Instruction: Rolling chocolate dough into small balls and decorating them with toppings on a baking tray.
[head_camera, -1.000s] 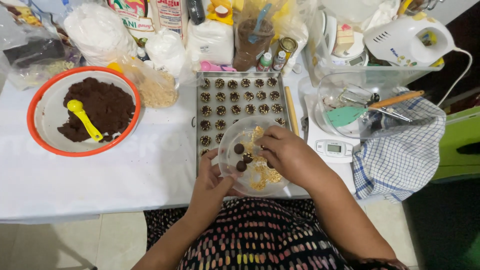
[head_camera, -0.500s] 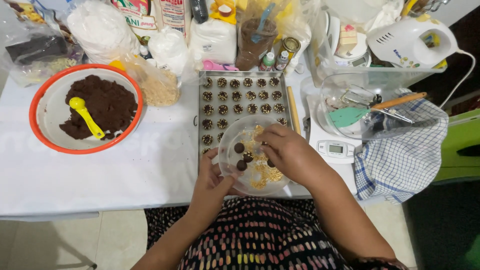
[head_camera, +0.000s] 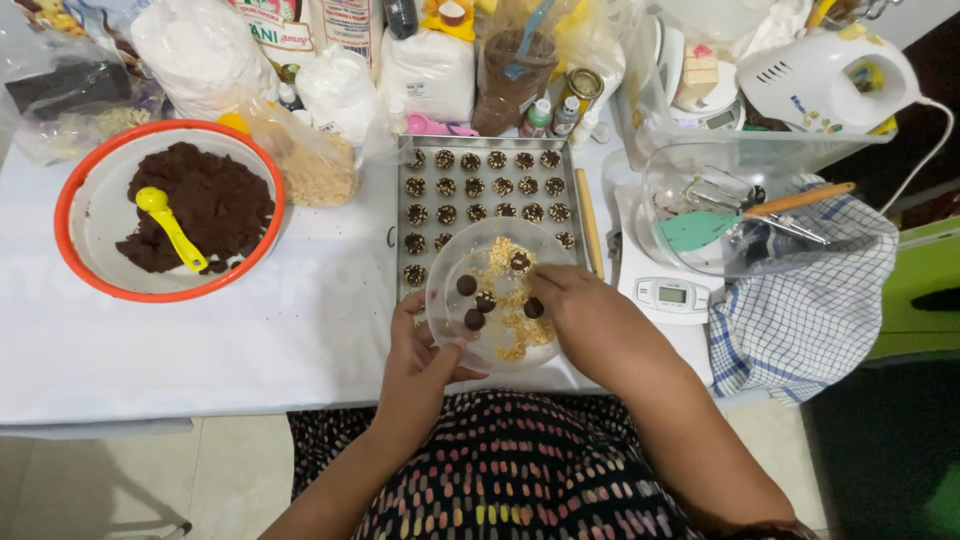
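The left hand (head_camera: 425, 350) grips the near rim of a clear plastic bowl (head_camera: 447, 270) holding dark dough balls (head_camera: 467, 286) and chopped nuts. The right hand (head_camera: 578, 305) reaches into it — fingertips curled beside one ball (head_camera: 534, 308). Just beyond the hands sits a baking tray (head_camera: 400, 215) of coated balls.

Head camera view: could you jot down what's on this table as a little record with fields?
left hand: grips the near rim of the clear plastic bowl
right hand: fingers inside the bowl, at a dark dough ball
bowl contents: several dough balls on chopped nuts
behind bowl: metal baking tray with rows of nut-coated balls
far left: orange-rimmed bowl of dark dough with a yellow spoon
right: digital scale, checked cloth
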